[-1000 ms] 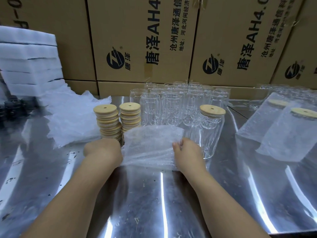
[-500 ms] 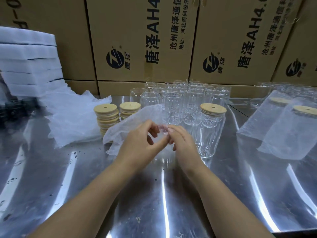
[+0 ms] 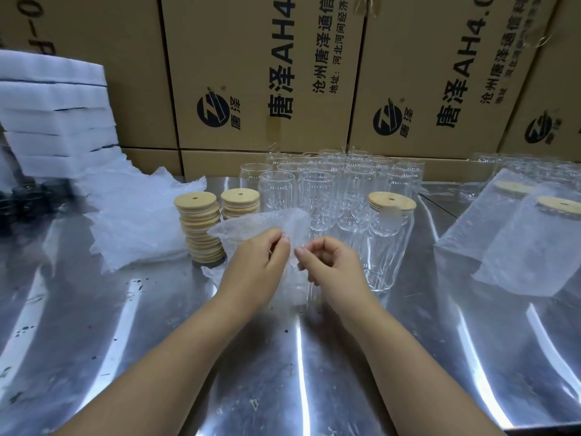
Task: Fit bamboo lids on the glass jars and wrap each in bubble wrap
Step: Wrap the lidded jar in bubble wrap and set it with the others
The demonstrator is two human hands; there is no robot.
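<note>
The left hand [image 3: 256, 267] and right hand [image 3: 334, 265] pinch a clear bubble wrap piece [image 3: 267, 222], probably opening it for the bamboo-lidded glass jar [image 3: 388, 247].

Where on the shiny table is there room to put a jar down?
Bare table lies all along the near side, closest to you. A smaller bare strip runs between the lidded jar and the wrapped jars. It is crowded at the back: open jars, lid stacks and the bubble wrap pile.

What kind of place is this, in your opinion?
Probably a packing station in a warehouse: stacked shipping cartons behind a steel table, rows of empty glass jars and stacks of bamboo lids.
</note>
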